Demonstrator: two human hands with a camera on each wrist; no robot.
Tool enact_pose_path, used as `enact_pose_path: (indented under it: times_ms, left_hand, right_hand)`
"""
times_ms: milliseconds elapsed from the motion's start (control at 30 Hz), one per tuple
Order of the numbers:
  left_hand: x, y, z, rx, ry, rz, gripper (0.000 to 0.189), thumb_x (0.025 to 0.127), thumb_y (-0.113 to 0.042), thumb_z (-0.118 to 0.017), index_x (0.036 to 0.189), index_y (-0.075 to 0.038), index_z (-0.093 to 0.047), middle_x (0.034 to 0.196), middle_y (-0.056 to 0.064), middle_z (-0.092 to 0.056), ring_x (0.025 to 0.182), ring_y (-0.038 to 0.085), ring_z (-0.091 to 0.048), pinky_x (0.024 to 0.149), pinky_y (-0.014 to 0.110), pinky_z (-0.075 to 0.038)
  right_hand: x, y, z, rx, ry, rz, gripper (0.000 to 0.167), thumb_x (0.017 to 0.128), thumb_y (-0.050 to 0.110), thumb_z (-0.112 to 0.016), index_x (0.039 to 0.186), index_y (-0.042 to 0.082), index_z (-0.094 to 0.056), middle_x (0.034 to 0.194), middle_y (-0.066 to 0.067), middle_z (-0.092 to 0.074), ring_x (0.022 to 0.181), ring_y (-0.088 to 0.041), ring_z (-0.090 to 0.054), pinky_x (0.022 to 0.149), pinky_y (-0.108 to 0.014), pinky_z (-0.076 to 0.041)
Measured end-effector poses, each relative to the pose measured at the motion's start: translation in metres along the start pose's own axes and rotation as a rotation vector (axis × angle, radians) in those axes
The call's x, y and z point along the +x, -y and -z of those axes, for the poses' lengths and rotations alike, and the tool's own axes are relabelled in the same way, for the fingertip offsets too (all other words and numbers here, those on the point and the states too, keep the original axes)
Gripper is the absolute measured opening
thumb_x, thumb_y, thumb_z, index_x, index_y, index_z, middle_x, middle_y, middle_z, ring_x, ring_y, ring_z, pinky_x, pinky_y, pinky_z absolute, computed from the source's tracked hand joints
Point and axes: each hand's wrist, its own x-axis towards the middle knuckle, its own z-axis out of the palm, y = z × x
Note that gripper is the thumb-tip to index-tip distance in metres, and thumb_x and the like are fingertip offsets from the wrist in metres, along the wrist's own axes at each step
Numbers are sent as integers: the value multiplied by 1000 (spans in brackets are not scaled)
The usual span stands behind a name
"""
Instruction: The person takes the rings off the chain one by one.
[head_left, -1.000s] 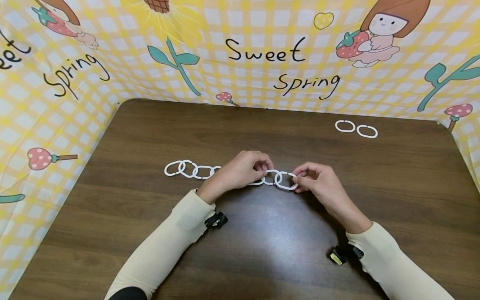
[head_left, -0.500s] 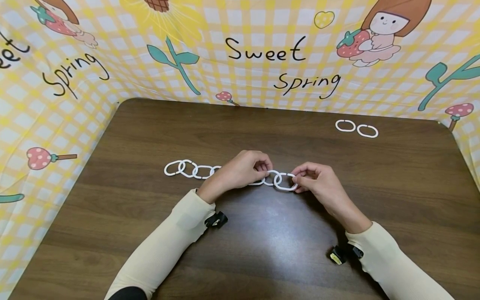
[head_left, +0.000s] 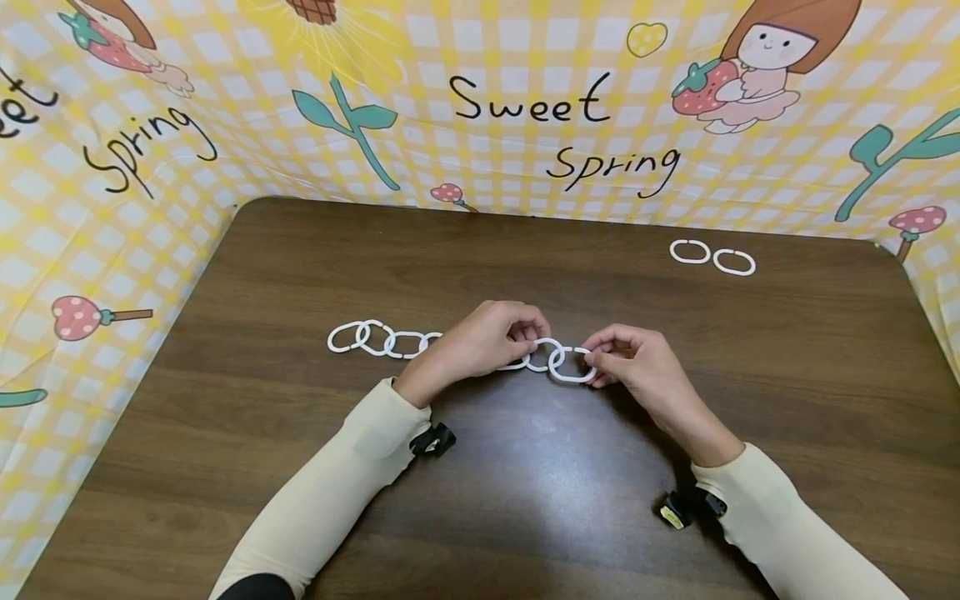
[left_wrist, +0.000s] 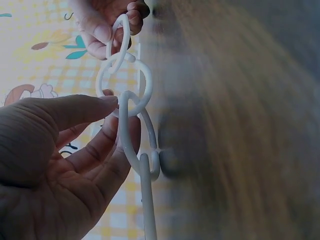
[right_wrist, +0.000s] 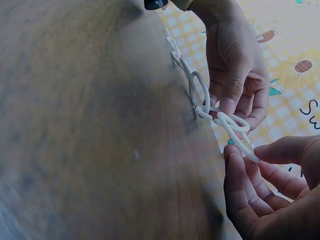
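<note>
A chain of white oval plastic links (head_left: 408, 344) runs across the middle of the table, its left part lying on the wood. My left hand (head_left: 483, 337) covers part of the chain and pinches the second link from the right end (left_wrist: 148, 82) between thumb and fingers. The end link (head_left: 572, 365) hooks through that one, and my right hand (head_left: 633, 362) pinches its right side with thumb and fingertips. In the right wrist view the end link (right_wrist: 237, 137) slants between both hands. The links near the hands are raised and tilted.
Two loose white links (head_left: 690, 252) lie side by side at the back right of the brown wooden table (head_left: 525, 517). A yellow checked cloth (head_left: 510, 50) with printed flowers and lettering hangs behind the table and along its left side.
Both hands keep their holds in nearly the same place. The end link and the one beside it tilt very slightly differently; the rest of the chain and the loose links stay put.
</note>
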Motion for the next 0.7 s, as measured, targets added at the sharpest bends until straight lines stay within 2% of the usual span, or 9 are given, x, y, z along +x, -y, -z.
enact_pose_path:
  times_ms: [700]
  left_hand:
    - [0, -1, 1, 8, 2, 27, 9, 95, -3, -70, 101, -7, -75, 88, 2, -69, 83, 12, -62, 76, 22, -51]
  right_hand:
    - [1, 0, 1, -34, -6, 1, 21, 93, -7, -65, 111, -18, -64, 81, -2, -68, 63, -9, -66, 61, -27, -59]
